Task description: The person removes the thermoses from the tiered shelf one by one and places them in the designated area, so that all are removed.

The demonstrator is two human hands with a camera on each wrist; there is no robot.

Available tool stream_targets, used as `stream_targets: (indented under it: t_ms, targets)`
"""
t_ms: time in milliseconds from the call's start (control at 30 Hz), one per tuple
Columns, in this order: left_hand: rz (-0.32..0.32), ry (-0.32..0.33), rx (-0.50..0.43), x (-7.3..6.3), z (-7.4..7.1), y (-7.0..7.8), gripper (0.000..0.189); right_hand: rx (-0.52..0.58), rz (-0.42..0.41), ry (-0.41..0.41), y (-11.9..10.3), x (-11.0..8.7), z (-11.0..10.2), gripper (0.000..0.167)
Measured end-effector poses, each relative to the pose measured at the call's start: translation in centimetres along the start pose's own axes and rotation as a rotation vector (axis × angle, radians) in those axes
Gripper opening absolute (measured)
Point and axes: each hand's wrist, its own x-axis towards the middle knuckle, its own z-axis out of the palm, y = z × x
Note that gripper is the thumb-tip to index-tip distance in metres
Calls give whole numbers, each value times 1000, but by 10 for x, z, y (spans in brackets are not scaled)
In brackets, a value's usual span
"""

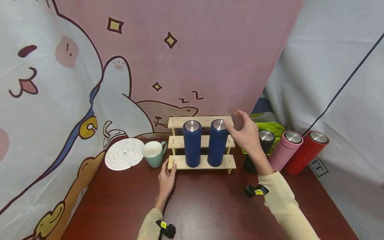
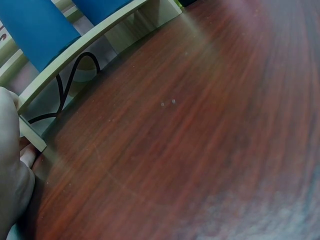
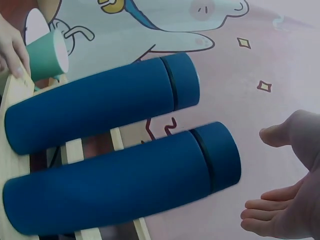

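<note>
Two blue bottles [image 1: 192, 148] stand upright on the lowest step of the wooden stand [image 1: 204, 162]. We see the right hand [image 1: 246, 133] beside the right bottle's lid [image 1: 218, 125], thumb and fingers wide apart, holding nothing. Left hand [image 1: 166, 178] grips the step's left end, some fingers hidden from us. Right arm [image 1: 264, 166] partly covers a black bottle [image 1: 267, 143]. Left wrist view cuts off both bottles' tops.

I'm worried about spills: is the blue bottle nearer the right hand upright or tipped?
Upright: the bottle stands on the lowest shelf, its steel lid uppermost.
</note>
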Motion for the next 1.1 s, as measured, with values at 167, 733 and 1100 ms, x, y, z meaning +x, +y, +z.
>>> stream_targets:
  t_ms: [167, 733, 1100]
  targets:
    - [0, 0, -3, 0, 1, -1, 51, 27, 4, -52, 1, -3, 10, 73]
    - [-4, -5, 3, 0, 0, -2, 51, 40, 52, -85, 3, -12, 35, 77]
    - [4, 0, 5, 0, 0, 0, 51, 88, 46, -72, 10, -12, 41, 79]
